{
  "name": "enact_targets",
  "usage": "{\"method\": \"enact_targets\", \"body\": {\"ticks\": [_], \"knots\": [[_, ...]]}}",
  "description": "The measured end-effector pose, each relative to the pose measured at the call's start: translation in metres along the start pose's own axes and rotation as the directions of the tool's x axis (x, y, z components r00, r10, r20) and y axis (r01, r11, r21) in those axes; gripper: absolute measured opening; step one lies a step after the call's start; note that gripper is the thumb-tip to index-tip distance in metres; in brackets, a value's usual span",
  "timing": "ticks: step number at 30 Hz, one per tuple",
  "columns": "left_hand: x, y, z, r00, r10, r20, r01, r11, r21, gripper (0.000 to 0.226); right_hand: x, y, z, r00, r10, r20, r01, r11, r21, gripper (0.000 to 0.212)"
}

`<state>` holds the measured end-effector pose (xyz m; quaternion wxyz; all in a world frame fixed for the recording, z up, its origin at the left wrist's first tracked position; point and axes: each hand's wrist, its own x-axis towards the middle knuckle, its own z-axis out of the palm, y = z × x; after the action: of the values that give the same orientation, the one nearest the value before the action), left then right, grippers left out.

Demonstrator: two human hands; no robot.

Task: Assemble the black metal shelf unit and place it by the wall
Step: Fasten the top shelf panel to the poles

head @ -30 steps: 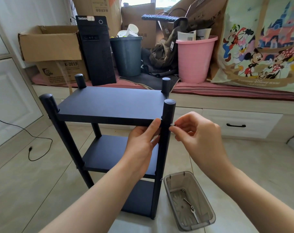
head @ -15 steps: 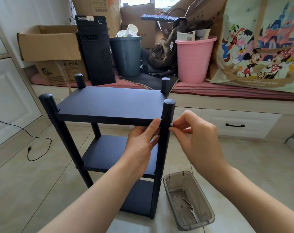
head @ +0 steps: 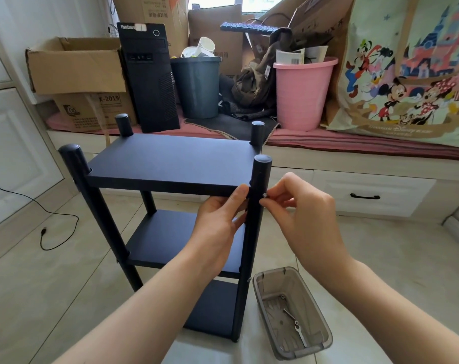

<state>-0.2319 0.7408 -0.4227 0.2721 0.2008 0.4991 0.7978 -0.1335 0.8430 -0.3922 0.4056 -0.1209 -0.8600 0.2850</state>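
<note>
A: Shelf unit [head: 170,164] stands upright on the tiled floor [head: 52,298] right in front of you, matte black, three flat boards between four round capped posts

B: And my hands?

A: Your left hand [head: 218,227] is curled against the near right post [head: 257,206], thumb tip on the top board's front edge, fingers wrapping behind. Your right hand [head: 302,216] pinches a small silvery screw [head: 264,195] at the post's side, thumb and forefinger closed on it, other fingers loosely bent

B: What's nearest me?

A: A smoky translucent plastic tray [head: 312,337], rectangular, just right of the post's foot, with a small metal wrench [head: 299,332] inside

B: Farther back?

A: A pink-cushioned window bench holding a ribbed pink bucket [head: 302,95], a dark grey bin [head: 197,85], a black computer tower [head: 149,80] and an open cardboard box [head: 76,67]
</note>
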Motion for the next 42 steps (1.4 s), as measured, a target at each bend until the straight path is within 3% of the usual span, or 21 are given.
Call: {"method": "enact_targets", "body": {"ticks": [13,18,21,25,26,30,33,35,37,42], "knots": [[0.001,-0.001,0.001,1.0,-0.01,-0.023,0.011,1.0,0.005,0.045,0.002,0.009,-0.009,0.991,0.119,0.067,-0.128,0.98,0.152,0.006],[0.001,-0.001,0.0,1.0,-0.012,-0.016,0.012,1.0,0.007,0.037,0.006,0.01,-0.009,0.978,0.171,0.122,-0.195,0.956,0.219,0.006],[0.0,-0.002,0.0,1.0,-0.01,-0.01,0.01,1.0,0.0,0.033,0.007,0.01,-0.011,0.93,0.286,0.232,-0.36,0.837,0.411,0.006],[0.0,-0.002,0.001,1.0,-0.002,-0.012,0.002,1.0,-0.013,0.029,0.006,0.009,-0.009,0.808,0.43,0.403,-0.586,0.512,0.628,0.008],[0.0,-0.002,0.001,1.0,-0.002,-0.015,0.002,1.0,-0.013,0.029,0.006,0.01,-0.008,0.816,0.428,0.389,-0.575,0.532,0.621,0.008],[0.0,-0.001,0.001,1.0,0.0,-0.018,0.0,1.0,0.001,0.031,0.005,0.01,-0.007,0.932,0.303,0.201,-0.362,0.828,0.429,0.005],[-0.001,-0.001,0.001,0.999,-0.001,-0.034,0.001,1.0,0.005,0.036,0.004,0.011,-0.005,0.953,0.26,0.155,-0.3,0.871,0.389,0.005],[-0.001,-0.001,0.002,0.999,-0.007,-0.044,0.007,1.0,0.003,0.04,0.004,0.01,-0.004,0.994,0.093,0.064,-0.102,0.983,0.151,0.005],[-0.001,0.0,0.002,0.999,-0.006,-0.042,0.007,1.0,0.01,0.043,0.003,0.009,-0.003,1.0,-0.022,0.017,0.021,1.0,0.005,0.005],[-0.002,0.002,0.001,0.999,-0.011,-0.035,0.012,0.999,0.035,0.04,0.007,0.013,-0.004,0.94,0.285,0.186,-0.337,0.855,0.394,0.006]]}}
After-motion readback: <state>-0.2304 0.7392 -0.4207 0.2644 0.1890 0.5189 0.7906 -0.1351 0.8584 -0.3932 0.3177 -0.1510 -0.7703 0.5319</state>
